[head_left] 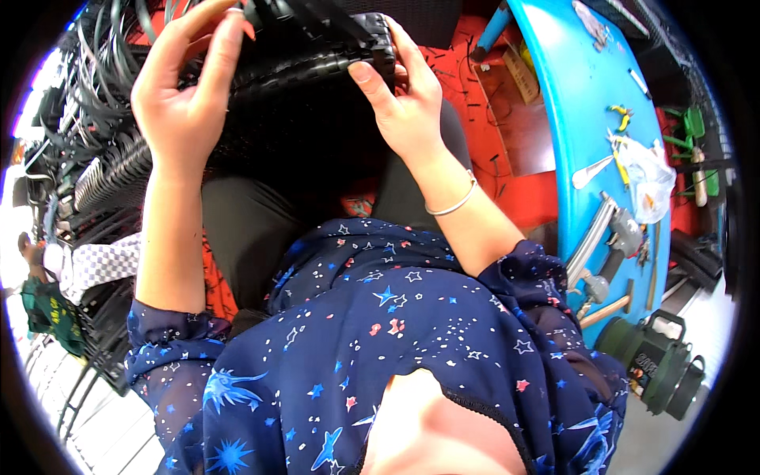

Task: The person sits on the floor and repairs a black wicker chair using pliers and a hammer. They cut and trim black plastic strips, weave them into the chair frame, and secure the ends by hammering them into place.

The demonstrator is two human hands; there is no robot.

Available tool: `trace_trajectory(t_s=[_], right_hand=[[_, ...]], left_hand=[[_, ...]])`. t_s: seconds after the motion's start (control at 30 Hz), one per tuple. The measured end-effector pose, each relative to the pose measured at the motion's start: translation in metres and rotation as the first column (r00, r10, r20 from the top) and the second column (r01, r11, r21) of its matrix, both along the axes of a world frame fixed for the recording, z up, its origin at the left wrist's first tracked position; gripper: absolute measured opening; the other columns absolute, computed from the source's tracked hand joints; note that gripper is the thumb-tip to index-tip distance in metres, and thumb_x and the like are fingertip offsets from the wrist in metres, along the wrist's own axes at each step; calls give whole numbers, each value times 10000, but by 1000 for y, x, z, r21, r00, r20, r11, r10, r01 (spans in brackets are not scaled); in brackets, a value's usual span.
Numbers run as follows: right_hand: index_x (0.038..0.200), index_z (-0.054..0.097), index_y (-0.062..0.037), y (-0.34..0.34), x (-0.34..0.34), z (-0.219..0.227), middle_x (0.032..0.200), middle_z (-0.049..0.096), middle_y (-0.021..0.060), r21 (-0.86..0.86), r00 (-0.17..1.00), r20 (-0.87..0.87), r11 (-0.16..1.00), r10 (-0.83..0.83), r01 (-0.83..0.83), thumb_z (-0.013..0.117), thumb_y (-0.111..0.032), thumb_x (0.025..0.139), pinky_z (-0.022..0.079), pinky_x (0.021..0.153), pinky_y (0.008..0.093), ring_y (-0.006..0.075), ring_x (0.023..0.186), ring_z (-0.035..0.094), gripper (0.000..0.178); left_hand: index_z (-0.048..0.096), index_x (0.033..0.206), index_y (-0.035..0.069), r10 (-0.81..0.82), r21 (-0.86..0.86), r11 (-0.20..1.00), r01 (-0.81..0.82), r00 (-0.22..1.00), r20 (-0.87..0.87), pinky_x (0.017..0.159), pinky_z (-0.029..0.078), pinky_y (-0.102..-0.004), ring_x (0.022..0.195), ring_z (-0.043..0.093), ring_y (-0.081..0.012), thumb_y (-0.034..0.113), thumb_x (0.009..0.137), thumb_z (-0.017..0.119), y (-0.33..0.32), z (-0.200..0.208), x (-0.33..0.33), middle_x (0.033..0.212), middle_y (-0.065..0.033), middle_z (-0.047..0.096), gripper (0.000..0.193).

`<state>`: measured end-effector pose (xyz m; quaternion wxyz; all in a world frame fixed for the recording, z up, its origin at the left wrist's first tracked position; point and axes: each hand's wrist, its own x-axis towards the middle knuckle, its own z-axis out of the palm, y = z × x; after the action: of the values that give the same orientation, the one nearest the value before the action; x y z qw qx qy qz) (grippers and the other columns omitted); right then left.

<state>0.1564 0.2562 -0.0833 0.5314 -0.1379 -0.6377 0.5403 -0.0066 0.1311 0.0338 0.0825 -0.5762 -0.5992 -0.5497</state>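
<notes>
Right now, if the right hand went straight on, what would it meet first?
Most likely the black woven piece: the right hand already seems to hold its corner, though depth is unclear.

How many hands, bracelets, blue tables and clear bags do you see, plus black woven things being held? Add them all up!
Hands: 2
Bracelet: 1
Blue table: 1
Clear bag: 1
Held woven thing: 1
Total: 6

Grips a black woven-strip piece [313, 70] by its right corner with the right hand [408, 119]; curls the left hand [186, 91] close to its left part. Sits beside a blue table [586, 87] bearing yellow-handled pliers [625, 119], with tangled black strips [79, 95] at left.
</notes>
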Motion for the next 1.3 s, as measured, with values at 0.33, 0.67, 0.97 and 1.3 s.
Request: trace_trajectory(t_s=[0.33,0.67,0.97,1.3], right_hand=[[1469,409,33,6,15,-14,1078,574,-23,-37,998,56,999,32,-30,675,-257,975,412,757,162,39,836,491,631],[1390,389,-1,4,15,-26,1158,592,63,-45,995,96,998,-32,37,798,-270,868,482,905,277,104,998,581,716],[1366,410,1,25,30,-35,1135,599,70,95,997,72,995,-13,6,752,-218,916,473,849,235,98,949,576,606],[1374,400,-25,27,18,-48,1164,590,110,103,994,60,991,-97,90,831,-100,802,522,903,320,169,1016,621,720]], left_hand=[[621,1269,48,173,62,984,-166,825,-537,1070,422,-406,1269,558,-302,103,862,726,-6,-52,7,1370,-134,587,424],[624,1182,90,214,-30,960,-278,800,-561,1115,357,-500,1333,479,-370,181,770,772,0,-68,10,1409,-144,541,447],[617,1181,85,213,-16,963,-269,795,-569,1118,351,-489,1320,498,-356,199,785,752,1,-65,8,1398,-152,550,434],[610,1291,101,256,66,959,-274,747,-614,1111,362,-416,1322,525,-262,223,927,669,14,-70,7,1428,-82,561,388]])
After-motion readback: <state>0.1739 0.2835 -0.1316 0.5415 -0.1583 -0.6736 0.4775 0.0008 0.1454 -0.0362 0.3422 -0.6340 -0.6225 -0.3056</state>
